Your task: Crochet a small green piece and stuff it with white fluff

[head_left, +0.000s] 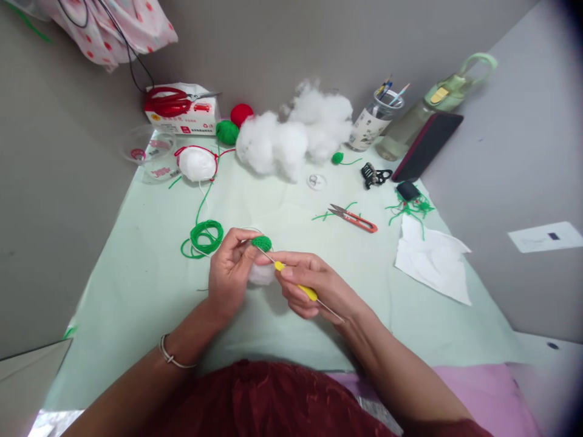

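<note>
My left hand pinches a small green crocheted piece with white stuffing showing under it. My right hand is closed round a crochet hook with a yellow handle, its metal tip at the green piece. A loose coil of green yarn lies just left of my left hand, and its strand runs up toward the white ball.
On the pale green cloth lie orange thread snips, a white paper, a heap of white stuffing, green and red yarn balls, red scissors on a box, a pen jar, a bottle.
</note>
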Tool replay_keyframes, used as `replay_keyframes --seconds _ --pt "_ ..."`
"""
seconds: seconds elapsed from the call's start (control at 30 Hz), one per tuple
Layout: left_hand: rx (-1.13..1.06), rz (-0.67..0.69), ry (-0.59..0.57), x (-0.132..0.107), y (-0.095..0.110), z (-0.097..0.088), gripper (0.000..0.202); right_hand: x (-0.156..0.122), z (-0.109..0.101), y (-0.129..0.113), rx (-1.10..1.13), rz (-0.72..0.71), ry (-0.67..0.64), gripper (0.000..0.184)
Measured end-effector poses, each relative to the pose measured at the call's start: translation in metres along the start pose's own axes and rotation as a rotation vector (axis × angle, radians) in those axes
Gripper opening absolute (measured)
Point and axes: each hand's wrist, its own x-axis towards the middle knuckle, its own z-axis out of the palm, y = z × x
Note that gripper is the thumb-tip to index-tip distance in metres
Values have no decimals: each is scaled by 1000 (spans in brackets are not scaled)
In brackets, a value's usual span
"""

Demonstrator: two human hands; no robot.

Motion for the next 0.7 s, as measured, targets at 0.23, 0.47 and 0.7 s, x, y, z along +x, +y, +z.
replay_keyframes --seconds 0.23,0.47,0.7 --pt "-102 -77 2 14 -8 -5 14 -12 6 -3 -229 97 -319 36" --pt "-89 -93 -22 6 2 1 9 4 1 3 -495 -338 436 22" --pt "-132 -181 -137 -2 -2 7 9 15 -4 19 -695 -370 497 30"
